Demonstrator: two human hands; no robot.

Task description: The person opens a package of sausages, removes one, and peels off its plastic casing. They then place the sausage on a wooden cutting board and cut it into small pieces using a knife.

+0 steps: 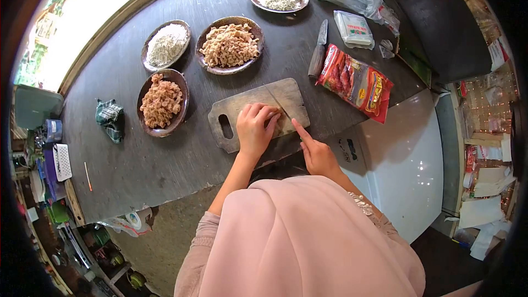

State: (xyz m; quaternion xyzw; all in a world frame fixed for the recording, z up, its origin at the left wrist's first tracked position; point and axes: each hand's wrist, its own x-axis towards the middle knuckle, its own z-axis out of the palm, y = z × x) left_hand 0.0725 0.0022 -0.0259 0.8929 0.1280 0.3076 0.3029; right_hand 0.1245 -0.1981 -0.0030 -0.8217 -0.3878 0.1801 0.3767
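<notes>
1. At the centre of the frame, a wooden cutting board (pixel 292 93) lay on the dark bench (pixel 184 173).
2. On the board, the left hand (pixel 254 127) bent narrowly over a small brown piece (pixel 275 114), mostly hidden; whether its grip clasped it, I cannot tell.
3. Just beside it, the right hand (pixel 318 155) had its grip closed round a knife (pixel 279 103), the thin blade crossing the board.
4. Right of centre, a red packet (pixel 355 82) bore yellow brand lettering, tilted and too small to read.
5. Above that, a white packet (pixel 353 29) carried red and green print, also too blurred to read.
</notes>
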